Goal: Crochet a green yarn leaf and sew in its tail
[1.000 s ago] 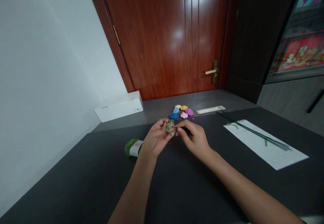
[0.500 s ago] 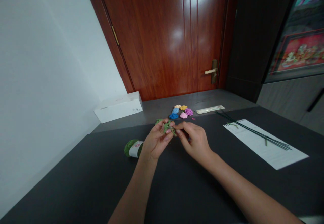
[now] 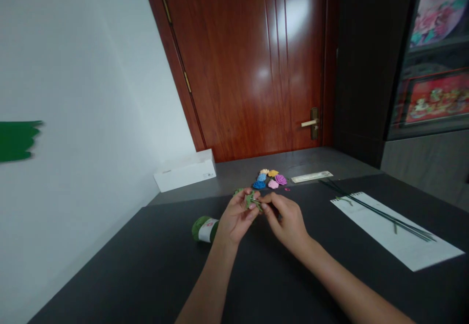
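My left hand [image 3: 235,216] is closed on a small green crochet piece [image 3: 250,200], pinching it with thumb and fingers. My right hand [image 3: 286,216] grips a thin metal crochet hook [image 3: 255,201], its tip against the green piece; most of its handle is hidden by the fingers. A bit more green crochet [image 3: 238,191] shows behind the left fingers. Beside my left wrist lies a ball of green yarn [image 3: 202,229] with a white paper band. Several crochet flowers in blue, pink, purple, yellow and cream, among them a purple one [image 3: 280,180], lie just beyond the hands.
A white box [image 3: 186,171] stands against the wall at the back left. Behind the right hand lies a narrow packet [image 3: 311,177], with a small pink ring [image 3: 287,189] nearby. Dark green stems [image 3: 388,216] cross a white paper sheet [image 3: 406,250] at the right.
The camera view has shifted, so everything sits lower and further right, and a green patch on the wall shows at left. Both hands stay together at the green piece, the hook still against it.
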Demonstrator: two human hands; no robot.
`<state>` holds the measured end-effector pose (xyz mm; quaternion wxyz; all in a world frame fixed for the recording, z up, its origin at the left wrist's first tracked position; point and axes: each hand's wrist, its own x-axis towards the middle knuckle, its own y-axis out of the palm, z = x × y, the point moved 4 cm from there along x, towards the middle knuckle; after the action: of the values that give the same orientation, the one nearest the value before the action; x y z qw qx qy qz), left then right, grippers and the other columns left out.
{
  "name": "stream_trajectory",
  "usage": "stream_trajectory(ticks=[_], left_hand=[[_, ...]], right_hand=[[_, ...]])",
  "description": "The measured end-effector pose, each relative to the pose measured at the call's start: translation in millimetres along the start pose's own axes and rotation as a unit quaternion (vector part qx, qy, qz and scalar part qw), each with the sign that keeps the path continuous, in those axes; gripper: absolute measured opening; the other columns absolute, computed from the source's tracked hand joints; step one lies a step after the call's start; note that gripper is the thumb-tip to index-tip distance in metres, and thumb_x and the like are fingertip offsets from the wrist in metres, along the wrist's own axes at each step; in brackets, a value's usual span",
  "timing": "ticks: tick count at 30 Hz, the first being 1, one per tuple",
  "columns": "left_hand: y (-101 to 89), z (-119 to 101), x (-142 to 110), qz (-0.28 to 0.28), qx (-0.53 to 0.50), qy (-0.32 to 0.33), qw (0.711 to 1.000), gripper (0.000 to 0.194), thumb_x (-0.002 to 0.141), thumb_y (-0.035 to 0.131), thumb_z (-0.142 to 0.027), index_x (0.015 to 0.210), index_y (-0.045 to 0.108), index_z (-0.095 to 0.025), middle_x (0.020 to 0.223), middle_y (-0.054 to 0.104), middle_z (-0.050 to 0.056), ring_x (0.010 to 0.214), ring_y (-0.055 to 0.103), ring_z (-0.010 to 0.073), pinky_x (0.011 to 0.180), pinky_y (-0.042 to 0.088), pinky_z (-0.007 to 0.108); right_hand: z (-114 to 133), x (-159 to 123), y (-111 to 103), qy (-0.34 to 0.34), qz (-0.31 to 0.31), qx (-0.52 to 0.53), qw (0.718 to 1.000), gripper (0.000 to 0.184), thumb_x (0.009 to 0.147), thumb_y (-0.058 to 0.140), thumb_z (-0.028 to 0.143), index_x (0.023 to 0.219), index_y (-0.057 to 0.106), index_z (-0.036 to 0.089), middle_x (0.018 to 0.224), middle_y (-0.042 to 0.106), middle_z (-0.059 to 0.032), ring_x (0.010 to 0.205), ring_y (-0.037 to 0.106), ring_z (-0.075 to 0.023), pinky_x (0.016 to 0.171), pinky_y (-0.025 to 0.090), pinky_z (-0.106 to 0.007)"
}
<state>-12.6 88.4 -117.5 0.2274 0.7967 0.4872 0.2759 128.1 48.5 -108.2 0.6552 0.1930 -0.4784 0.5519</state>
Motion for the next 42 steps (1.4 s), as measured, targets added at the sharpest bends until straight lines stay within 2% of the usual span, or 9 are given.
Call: stream_trajectory(ticks=[4, 8, 11, 15, 19, 25, 34, 39, 42], left_hand=[[16.2, -12, -6, 0.03, 0.025, 0.024, 0.999, 0.015, 0.096, 0.066, -0.027, 0.102, 0.066, -0.013, 0.09, 0.067, 0.002, 0.067, 0.062, 0.0117, 0.056, 0.054, 0.025], [49.3, -37, -10, 0.049, 0.054, 0.053, 0.996, 0.02, 0.08, 0.083, -0.015, 0.084, 0.064, -0.012, 0.073, 0.061, -0.001, 0.047, 0.047, 0.003, 0.049, 0.043, 0.018], [78.9, -63, -11, 0.055, 0.085, 0.087, 0.991, 0.02, 0.079, 0.083, -0.017, 0.087, 0.067, -0.012, 0.069, 0.061, 0.0, 0.045, 0.048, 0.0046, 0.043, 0.036, 0.017], [115.9, -99, -17, 0.06, 0.123, 0.149, 0.979, 0.019, 0.079, 0.083, -0.02, 0.089, 0.07, -0.013, 0.067, 0.062, 0.0, 0.044, 0.051, 0.0072, 0.042, 0.038, 0.02], [138.7, -117, -37, 0.038, 0.154, 0.224, 0.962, 0.013, 0.083, 0.08, -0.022, 0.09, 0.071, -0.015, 0.064, 0.062, -0.002, 0.044, 0.056, 0.0081, 0.043, 0.041, 0.02], [142.5, -113, -55, 0.019, 0.15, 0.292, 0.944, 0.021, 0.077, 0.085, -0.033, 0.085, 0.072, -0.019, 0.063, 0.062, 0.0, 0.039, 0.054, 0.0107, 0.032, 0.035, 0.022], [145.8, -116, -57, -0.022, 0.186, 0.26, 0.947, 0.016, 0.079, 0.082, -0.026, 0.088, 0.071, -0.017, 0.065, 0.063, 0.0, 0.043, 0.057, 0.0107, 0.042, 0.043, 0.023], [146.4, -116, -54, -0.021, 0.24, 0.252, 0.937, 0.011, 0.082, 0.078, -0.019, 0.09, 0.072, -0.016, 0.075, 0.07, 0.004, 0.05, 0.061, 0.0127, 0.046, 0.046, 0.024], [145.6, -116, -55, -0.036, 0.254, 0.267, 0.929, 0.011, 0.081, 0.078, -0.016, 0.091, 0.073, -0.016, 0.068, 0.068, 0.002, 0.049, 0.061, 0.0131, 0.045, 0.044, 0.023]], right_hand=[[10, 3, 2, -0.005, -0.025, 0.029, 0.999, 0.013, 0.098, 0.054, 0.021, 0.09, 0.064, 0.022, 0.074, 0.07, -0.0015, 0.064, 0.066, -0.0173, 0.062, 0.049, -0.027], [21, 17, -2, -0.011, -0.053, 0.063, 0.997, 0.015, 0.1, 0.052, 0.024, 0.09, 0.064, 0.022, 0.079, 0.073, -0.0036, 0.068, 0.07, -0.0186, 0.062, 0.052, -0.028], [36, 40, -12, -0.022, -0.058, 0.108, 0.992, 0.014, 0.099, 0.055, 0.026, 0.09, 0.064, 0.023, 0.079, 0.073, -0.0035, 0.077, 0.072, -0.0207, 0.069, 0.055, -0.03], [62, 77, -27, -0.028, -0.083, 0.187, 0.978, 0.009, 0.098, 0.06, 0.029, 0.094, 0.066, 0.023, 0.084, 0.073, -0.0038, 0.08, 0.072, -0.0195, 0.07, 0.056, -0.028], [88, 95, -31, -0.048, -0.059, 0.244, 0.967, 0.007, 0.096, 0.063, 0.029, 0.094, 0.069, 0.025, 0.082, 0.073, -0.0021, 0.076, 0.073, -0.0166, 0.067, 0.058, -0.024], [89, 87, -28, -0.06, -0.04, 0.238, 0.969, 0.012, 0.092, 0.068, 0.036, 0.101, 0.073, 0.031, 0.081, 0.075, -0.0057, 0.07, 0.075, -0.0212, 0.06, 0.063, -0.025], [97, 96, -39, -0.054, -0.012, 0.24, 0.969, 0.009, 0.096, 0.064, 0.032, 0.095, 0.072, 0.026, 0.076, 0.072, -0.0023, 0.069, 0.072, -0.0174, 0.061, 0.059, -0.023], [88, 102, -53, -0.081, 0.012, 0.193, 0.978, 0.011, 0.098, 0.062, 0.027, 0.096, 0.071, 0.024, 0.08, 0.071, -0.0005, 0.073, 0.069, -0.0144, 0.068, 0.055, -0.024], [81, 105, -62, -0.091, 0.023, 0.18, 0.979, 0.012, 0.098, 0.062, 0.027, 0.096, 0.072, 0.023, 0.081, 0.072, -0.0005, 0.073, 0.069, -0.0143, 0.067, 0.054, -0.025]])
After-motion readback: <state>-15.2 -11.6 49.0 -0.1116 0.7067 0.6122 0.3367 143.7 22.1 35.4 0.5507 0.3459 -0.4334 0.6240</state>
